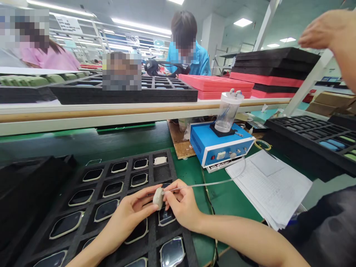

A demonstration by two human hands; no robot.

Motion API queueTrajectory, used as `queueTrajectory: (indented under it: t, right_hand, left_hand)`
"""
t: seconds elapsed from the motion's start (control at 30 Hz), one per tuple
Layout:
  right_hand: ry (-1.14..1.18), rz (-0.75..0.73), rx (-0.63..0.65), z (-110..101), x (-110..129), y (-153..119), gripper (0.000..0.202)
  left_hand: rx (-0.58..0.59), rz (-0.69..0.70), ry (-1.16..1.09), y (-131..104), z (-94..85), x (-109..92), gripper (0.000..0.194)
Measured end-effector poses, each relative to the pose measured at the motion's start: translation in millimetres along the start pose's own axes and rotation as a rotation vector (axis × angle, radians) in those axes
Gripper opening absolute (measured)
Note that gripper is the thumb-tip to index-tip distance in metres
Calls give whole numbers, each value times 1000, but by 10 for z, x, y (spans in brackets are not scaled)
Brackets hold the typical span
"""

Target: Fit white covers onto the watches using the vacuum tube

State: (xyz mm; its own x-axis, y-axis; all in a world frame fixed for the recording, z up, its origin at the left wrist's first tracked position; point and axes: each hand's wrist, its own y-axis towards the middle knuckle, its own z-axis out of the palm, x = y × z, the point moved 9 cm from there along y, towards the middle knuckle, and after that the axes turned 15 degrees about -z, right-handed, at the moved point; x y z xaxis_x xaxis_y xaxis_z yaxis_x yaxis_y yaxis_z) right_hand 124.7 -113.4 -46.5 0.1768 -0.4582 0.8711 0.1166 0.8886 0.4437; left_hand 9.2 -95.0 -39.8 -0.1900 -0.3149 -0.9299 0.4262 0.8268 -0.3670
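Between the fingers and thumb of my left hand (136, 205) is a pale watch case (158, 198), tipped on edge above a black foam tray (126, 185). My right hand (182, 204) pinches the end of a thin clear tube (205, 184), its tip right at the side of the case. From there the tube runs to the front of a blue box-shaped machine (222, 142). Several watch cases with dark screens lie in the tray's compartments, one watch (172, 252) near the front right. My fingers hide part of the tube's tip.
A clear canister (229, 111) stands on the blue machine. Paper sheets (269, 181) lie to its right. Foam trays (317, 133) sit at far right, and red trays (217, 85) on the shelf. Another person's hand (328, 31) reaches in at upper right.
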Motion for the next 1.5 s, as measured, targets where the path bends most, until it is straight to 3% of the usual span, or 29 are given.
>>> queueTrajectory:
  t: [1.5]
  right_hand:
    - [30, 0, -6, 7, -21, -6, 7]
  left_hand:
    - [32, -1, -7, 16, 13, 23, 40]
